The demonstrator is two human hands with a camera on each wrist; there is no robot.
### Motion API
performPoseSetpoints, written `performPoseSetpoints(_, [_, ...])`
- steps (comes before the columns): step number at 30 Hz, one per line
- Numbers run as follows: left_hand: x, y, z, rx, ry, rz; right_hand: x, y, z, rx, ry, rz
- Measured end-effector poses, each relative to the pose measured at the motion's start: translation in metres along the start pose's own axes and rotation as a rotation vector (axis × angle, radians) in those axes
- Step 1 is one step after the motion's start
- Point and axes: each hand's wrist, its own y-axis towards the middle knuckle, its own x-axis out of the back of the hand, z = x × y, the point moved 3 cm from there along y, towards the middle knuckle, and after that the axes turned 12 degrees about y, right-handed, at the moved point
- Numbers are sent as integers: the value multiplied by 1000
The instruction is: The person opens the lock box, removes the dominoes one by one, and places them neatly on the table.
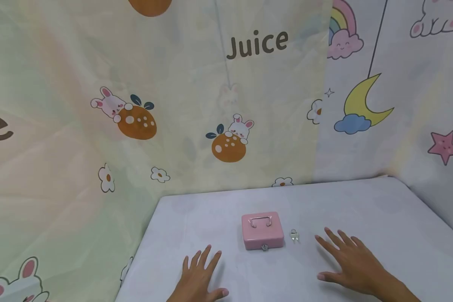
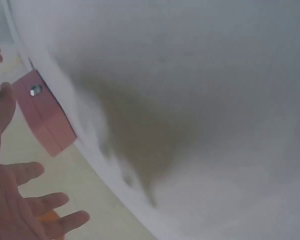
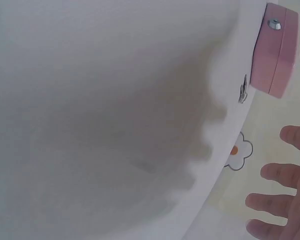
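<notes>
A pink metal cash box (image 1: 262, 231) stands on the white table, its lid down. It has a silver carrying handle (image 1: 261, 219) on top and a round lock (image 1: 264, 247) at the front. Just right of the box lies a small bunch of silver keys (image 1: 294, 235). My left hand (image 1: 198, 277) hovers over the table, left of and nearer than the box, fingers spread and holding nothing. Over on the right, my right hand (image 1: 352, 262) is spread above the table too, nearest to the keys. In the right wrist view the box (image 3: 275, 52) and keys (image 3: 243, 90) appear beyond the fingers.
The white table (image 1: 196, 218) reaches back to a cloth curtain (image 1: 188, 105) printed with rabbits, oranges and flowers. Another printed cloth (image 1: 411, 147) with a moon and star hangs along the right side.
</notes>
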Motion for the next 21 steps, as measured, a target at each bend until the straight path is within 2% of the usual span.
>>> performPoseSetpoints(7, [4, 19, -5, -32, -6, -3, -2, 12, 8, 33, -6, 2])
performPoseSetpoints(13, [9, 37, -8, -38, 9, -17, -1, 23, 12, 20, -5, 24])
performPoseSetpoints(21, [12, 58, -12, -36, -41, -17, 1, 36, 18, 48, 18, 70])
